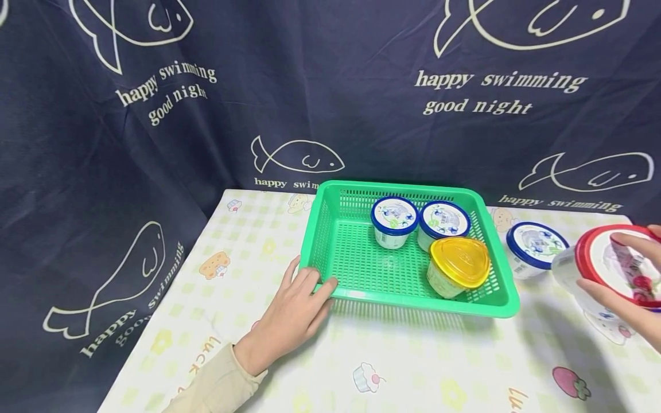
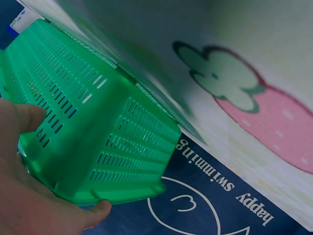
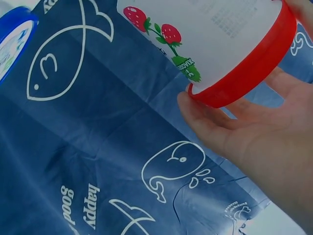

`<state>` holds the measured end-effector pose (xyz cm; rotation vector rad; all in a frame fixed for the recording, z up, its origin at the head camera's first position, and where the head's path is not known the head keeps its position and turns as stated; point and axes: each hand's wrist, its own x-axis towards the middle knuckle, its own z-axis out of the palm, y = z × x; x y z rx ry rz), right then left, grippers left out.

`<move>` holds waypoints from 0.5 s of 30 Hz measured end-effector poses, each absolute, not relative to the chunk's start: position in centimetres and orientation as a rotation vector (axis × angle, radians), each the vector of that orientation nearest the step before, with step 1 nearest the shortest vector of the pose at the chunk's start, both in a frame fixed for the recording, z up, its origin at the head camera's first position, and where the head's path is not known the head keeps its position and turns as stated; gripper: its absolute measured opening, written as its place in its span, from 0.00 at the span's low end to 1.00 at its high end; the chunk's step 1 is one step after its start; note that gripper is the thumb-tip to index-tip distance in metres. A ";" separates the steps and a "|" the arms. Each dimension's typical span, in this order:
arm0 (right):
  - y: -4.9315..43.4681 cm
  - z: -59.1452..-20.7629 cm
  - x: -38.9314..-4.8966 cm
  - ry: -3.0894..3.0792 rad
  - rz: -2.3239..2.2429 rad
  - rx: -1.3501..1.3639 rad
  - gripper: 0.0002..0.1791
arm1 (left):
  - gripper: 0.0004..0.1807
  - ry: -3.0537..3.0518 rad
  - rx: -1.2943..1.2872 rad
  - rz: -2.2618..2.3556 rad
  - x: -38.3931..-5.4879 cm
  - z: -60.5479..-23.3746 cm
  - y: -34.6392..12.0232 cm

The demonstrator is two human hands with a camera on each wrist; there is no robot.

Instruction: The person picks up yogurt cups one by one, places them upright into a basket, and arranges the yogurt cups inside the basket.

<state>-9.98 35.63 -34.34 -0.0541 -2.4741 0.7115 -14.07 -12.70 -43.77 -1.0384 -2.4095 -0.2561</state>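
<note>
At the near-left corner of a green basket on the worktop, our left hand grips the rim, bare basket floor lying open between it and two blue-lidded tubs and a yellow-lidded tub. Past an outer blue-lidded tub, our right hand grasps a red-lidded container above the worktop; we judge this a carrying step, any leftward move calling for height over that tub and the basket's right edge.
</note>
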 end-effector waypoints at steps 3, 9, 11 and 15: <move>34.8 -33.4 -9.9 -2.502 0.683 -0.064 0.46 | 0.14 -2.412 -1.041 -0.259 -14.0 -43.8 -12.6; 33.2 -32.4 -10.4 -2.422 0.674 0.033 0.41 | 0.14 -2.409 -1.040 -0.264 -14.1 -43.7 -12.6; 32.9 -32.3 -10.7 -2.375 0.695 0.104 0.41 | 0.14 -2.411 -1.039 -0.263 -14.1 -43.7 -12.7; 32.4 -31.9 -11.2 -2.359 0.695 0.188 0.42 | 0.14 -2.416 -1.041 -0.260 -14.2 -43.8 -12.7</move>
